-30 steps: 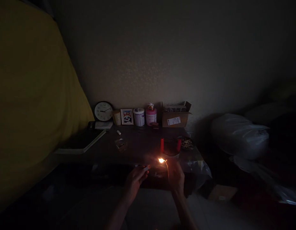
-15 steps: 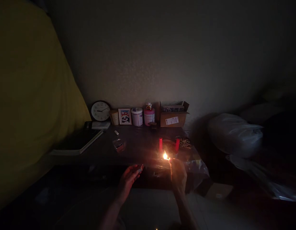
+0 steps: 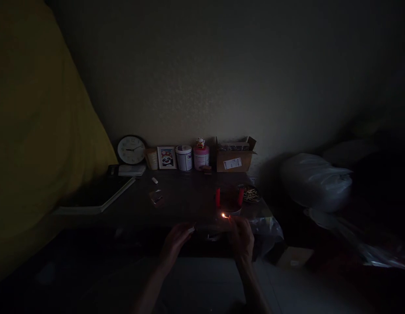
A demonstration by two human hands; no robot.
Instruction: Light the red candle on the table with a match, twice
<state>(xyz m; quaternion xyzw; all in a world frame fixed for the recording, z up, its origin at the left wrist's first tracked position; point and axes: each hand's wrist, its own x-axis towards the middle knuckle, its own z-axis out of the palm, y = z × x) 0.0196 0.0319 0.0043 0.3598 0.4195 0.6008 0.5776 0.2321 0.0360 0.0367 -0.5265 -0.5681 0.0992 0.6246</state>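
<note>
**A lit match at the edge of a dark table**

Nearest the camera, the left hand [image 3: 174, 242] curls around a small box [image 3: 191, 229], pinched at the fingertips. Towards 3 o'clock from it, well apart, the right hand [image 3: 241, 236] is closed on a match [image 3: 227, 217]. The match's small flame burns at the hand's 11 o'clock, just over the near edge of the table [image 3: 189, 205].

At 12 o'clock from the flame stands a bowl [image 3: 229, 205] with a red candle [image 3: 217, 197] at its left side and a second red candle [image 3: 241, 195] at its right. Neither candle shows a flame. A dish of sticks [image 3: 251, 194] lies just beside the bowl at 3 o'clock.

Farther left on the table are a crumpled wrapper [image 3: 156, 197] and a book [image 3: 96, 198]. Along the wall stand a clock [image 3: 131, 149], a framed picture [image 3: 166, 157], a white tub [image 3: 183, 158], a pink tub [image 3: 201, 157] and a cardboard box [image 3: 234, 159]. A yellow cloth [image 3: 35, 131] fills the left, and a white bag [image 3: 315, 181] lies off to the right.
</note>
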